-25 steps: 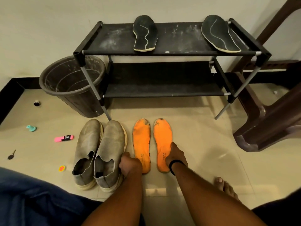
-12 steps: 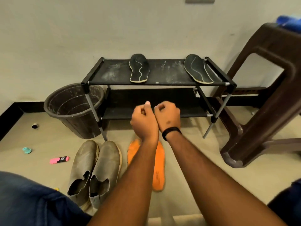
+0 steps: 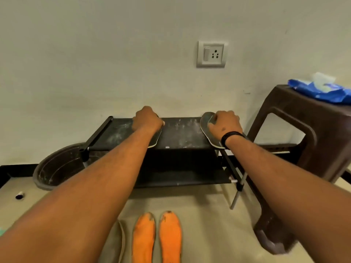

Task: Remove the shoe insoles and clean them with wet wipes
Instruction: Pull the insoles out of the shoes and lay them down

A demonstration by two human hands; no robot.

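Head view — left hand (image 3: 147, 119) and right hand (image 3: 225, 123), each grip curled on a black insole (image 3: 206, 121) — no legible writing.

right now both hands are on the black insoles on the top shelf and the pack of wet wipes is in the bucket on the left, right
Not quite. The head view shows the pack of wet wipes on the brown stool at the right, not in the bucket. The rest holds: the left hand and right hand are each on a black insole on the top shelf.
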